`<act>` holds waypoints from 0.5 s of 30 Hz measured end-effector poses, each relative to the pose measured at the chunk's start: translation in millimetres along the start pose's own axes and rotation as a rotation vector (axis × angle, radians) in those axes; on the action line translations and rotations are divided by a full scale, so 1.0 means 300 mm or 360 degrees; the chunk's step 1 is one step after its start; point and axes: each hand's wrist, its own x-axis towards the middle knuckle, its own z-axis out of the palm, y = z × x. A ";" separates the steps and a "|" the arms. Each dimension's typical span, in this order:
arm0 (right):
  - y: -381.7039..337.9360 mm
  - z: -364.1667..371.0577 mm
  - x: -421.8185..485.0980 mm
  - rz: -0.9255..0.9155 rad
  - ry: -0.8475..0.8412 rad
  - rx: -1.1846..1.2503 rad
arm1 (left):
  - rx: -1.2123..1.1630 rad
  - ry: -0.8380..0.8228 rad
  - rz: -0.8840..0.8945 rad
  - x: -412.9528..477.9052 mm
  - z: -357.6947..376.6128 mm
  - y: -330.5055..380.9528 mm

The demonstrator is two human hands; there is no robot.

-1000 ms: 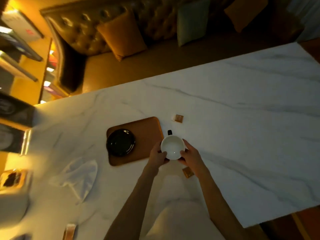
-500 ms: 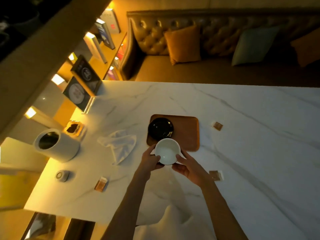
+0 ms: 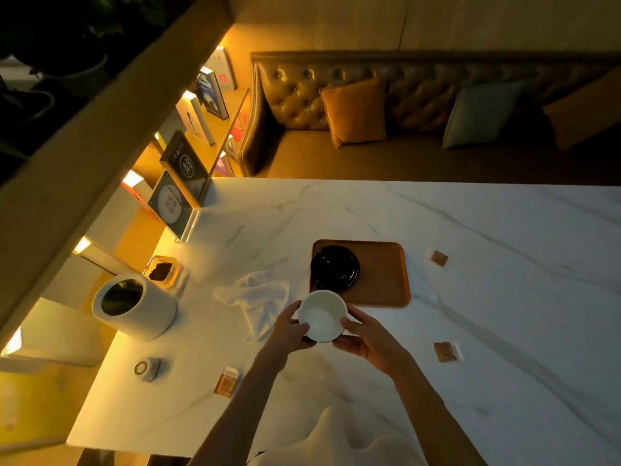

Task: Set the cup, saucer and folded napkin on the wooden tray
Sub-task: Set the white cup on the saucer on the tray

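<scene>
A white cup [image 3: 322, 316] with an empty inside is held between both my hands, just in front of the near left corner of the wooden tray [image 3: 383, 274]. My left hand [image 3: 289, 329] grips its left side and my right hand [image 3: 364, 339] its right side. A black saucer [image 3: 334, 268] lies on the left part of the tray. A crumpled white napkin [image 3: 257, 295] lies on the marble table [image 3: 470, 297] left of the tray, unfolded.
A white cylinder container [image 3: 132, 306] and a small glass dish [image 3: 163, 272] stand at the table's left. Small brown packets [image 3: 445, 352] [image 3: 438, 257] [image 3: 226, 385] lie scattered. A round white puck [image 3: 146, 368] sits near the left edge. A sofa with cushions runs behind the table.
The camera view swung, bringing the table's left end into sight. Both hands stay on the cup, which now sits nearer me, off the tray's near left corner.
</scene>
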 end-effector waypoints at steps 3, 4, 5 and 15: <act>0.006 0.002 0.007 0.0030 0.0055 -0.0120 | 0.0113 -0.0065 -0.0031 0.027 -0.029 -0.003; 0.002 0.003 0.008 0.0036 0.0073 -0.0155 | 0.0148 -0.0087 -0.0045 0.039 -0.036 -0.004; -0.005 0.003 0.010 0.0038 0.0094 -0.0189 | 0.0184 -0.0106 -0.0055 0.053 -0.042 -0.004; -0.108 -0.001 0.137 0.0030 0.0257 -0.0485 | 0.0270 -0.0147 -0.0042 0.232 -0.044 0.034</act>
